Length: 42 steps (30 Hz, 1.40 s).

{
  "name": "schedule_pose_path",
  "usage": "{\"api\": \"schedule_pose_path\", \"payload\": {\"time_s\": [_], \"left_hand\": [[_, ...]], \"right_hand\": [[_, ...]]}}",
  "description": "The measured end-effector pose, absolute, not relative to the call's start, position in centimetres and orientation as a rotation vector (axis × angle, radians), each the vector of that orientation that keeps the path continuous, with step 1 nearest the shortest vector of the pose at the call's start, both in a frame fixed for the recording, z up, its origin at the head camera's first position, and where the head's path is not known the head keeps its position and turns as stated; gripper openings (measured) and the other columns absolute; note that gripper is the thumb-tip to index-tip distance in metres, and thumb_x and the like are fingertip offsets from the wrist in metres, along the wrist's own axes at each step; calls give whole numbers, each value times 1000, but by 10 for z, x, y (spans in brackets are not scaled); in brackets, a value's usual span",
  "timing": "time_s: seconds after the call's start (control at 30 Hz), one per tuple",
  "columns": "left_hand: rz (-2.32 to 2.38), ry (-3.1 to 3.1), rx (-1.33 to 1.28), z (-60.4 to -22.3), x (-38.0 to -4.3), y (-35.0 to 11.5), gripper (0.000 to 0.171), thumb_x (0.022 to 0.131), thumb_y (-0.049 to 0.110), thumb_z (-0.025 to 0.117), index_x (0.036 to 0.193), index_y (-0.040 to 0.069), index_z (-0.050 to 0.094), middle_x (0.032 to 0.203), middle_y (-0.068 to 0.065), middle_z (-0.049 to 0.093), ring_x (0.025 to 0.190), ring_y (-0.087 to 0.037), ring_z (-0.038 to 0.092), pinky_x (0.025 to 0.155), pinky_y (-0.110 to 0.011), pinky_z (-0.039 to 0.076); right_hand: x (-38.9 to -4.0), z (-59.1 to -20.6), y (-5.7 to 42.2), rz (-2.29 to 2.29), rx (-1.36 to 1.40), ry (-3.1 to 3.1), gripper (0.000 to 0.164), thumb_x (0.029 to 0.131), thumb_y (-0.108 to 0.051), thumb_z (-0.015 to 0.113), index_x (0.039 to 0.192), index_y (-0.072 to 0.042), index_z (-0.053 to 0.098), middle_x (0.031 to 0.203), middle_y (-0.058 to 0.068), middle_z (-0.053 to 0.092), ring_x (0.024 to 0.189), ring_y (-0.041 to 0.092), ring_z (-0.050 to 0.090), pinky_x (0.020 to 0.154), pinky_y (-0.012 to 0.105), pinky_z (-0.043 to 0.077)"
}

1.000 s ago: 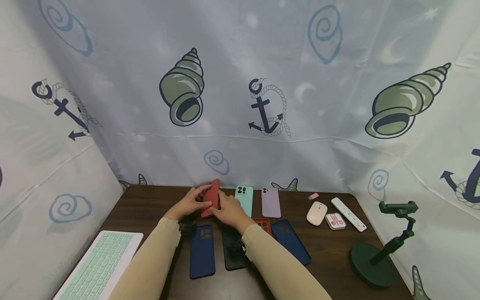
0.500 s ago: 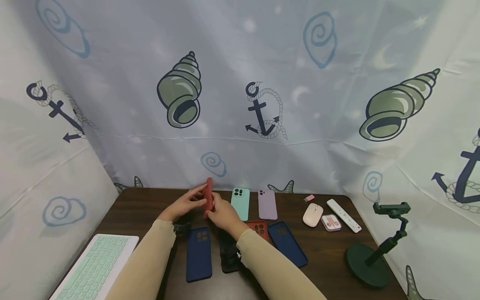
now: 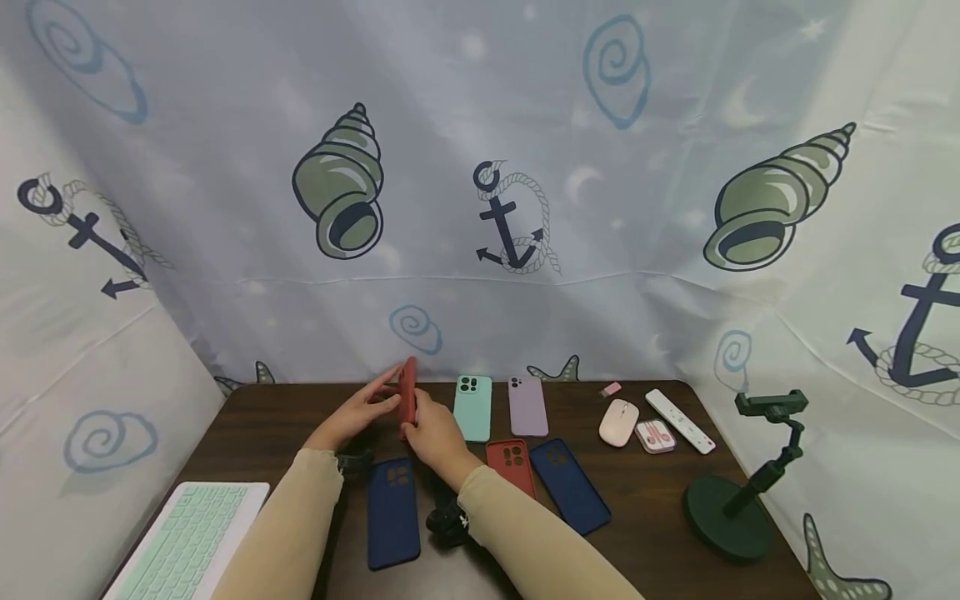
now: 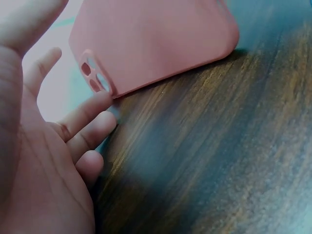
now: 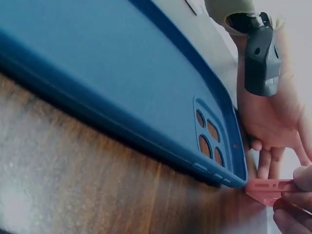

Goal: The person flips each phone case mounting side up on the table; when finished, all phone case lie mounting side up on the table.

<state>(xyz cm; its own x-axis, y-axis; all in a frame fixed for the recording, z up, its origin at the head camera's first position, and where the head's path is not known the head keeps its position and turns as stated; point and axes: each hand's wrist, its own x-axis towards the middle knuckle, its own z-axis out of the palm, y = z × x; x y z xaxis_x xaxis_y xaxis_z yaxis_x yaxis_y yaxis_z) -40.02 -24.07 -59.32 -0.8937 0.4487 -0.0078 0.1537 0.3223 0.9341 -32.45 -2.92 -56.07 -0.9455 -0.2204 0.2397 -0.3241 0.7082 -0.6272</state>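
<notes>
A red phone case point(image 3: 407, 396) stands on edge at the far left of the table, nearly edge-on to the head view. My right hand point(image 3: 435, 429) pinches its right side; the right wrist view shows the fingertips point(image 5: 297, 190) on it. From the left, my left hand point(image 3: 360, 414) touches it with fairly straight fingers. In the left wrist view one fingertip point(image 4: 105, 99) meets the case beside its camera cutout, and the thumb runs out of frame. A blue phone case point(image 3: 393, 512) lies flat just in front of the hands. My right wrist mostly hides a dark case.
Mint point(image 3: 472, 408) and lavender point(image 3: 528, 407) cases lie at the back. Another red case point(image 3: 510, 468) and blue case point(image 3: 570, 486) lie right of my arm. A mouse point(image 3: 618, 422), boxed earphones point(image 3: 655, 436), white power strip point(image 3: 679, 421), green stand point(image 3: 727, 518) and keyboard point(image 3: 187, 537) flank them.
The red case has turned from showing its broad face to nearly edge-on, and both hands have turned with it. The head view has shifted a little to the right.
</notes>
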Motion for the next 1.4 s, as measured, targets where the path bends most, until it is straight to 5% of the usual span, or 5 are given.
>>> {"api": "schedule_pose_path", "payload": {"time_s": [0.3, 0.73, 1.0, 1.13, 1.4], "left_hand": [[1623, 2320, 489, -593, -398, -241, 76, 100, 43, 62, 161, 44, 17, 151, -15, 42, 141, -40, 40, 114, -68, 28], [1643, 2314, 492, -590, -403, -239, 76, 102, 44, 60, 162, 42, 14, 149, -13, 45, 141, -39, 41, 113, -66, 32], [1726, 2250, 451, -591, -402, -250, 71, 104, 41, 55, 162, 44, 12, 158, -10, 36, 133, -34, 44, 93, -46, 40], [1772, 2206, 471, -592, -403, -254, 66, 107, 38, 51, 162, 40, 15, 163, -12, 31, 129, -29, 45, 90, -46, 39], [1824, 2207, 457, -595, -405, -256, 69, 106, 27, 54, 164, 25, 16, 146, -25, 43, 116, -27, 55, 94, -42, 45]], "right_hand": [[-322, -567, -33, 1177, 519, -2774, 65, 97, -24, 69, 153, -11, 39, 98, -3, 70, 75, 5, 63, 66, 22, 50], [-321, -567, -29, 1021, 508, -2791, 27, 99, -35, 67, 121, -20, 63, 103, -1, 60, 86, 11, 53, 72, 26, 46], [-320, -575, -32, 690, 529, -2817, 28, 97, -49, 65, 114, -28, 70, 95, -3, 63, 81, 15, 52, 70, 30, 41], [-318, -578, -33, 566, 528, -2839, 30, 96, -51, 64, 116, -30, 72, 97, -2, 63, 82, 16, 52, 70, 32, 41], [-316, -574, -33, 480, 515, -2898, 25, 100, -40, 63, 114, -21, 73, 104, -1, 63, 88, 16, 53, 79, 32, 47]]}}
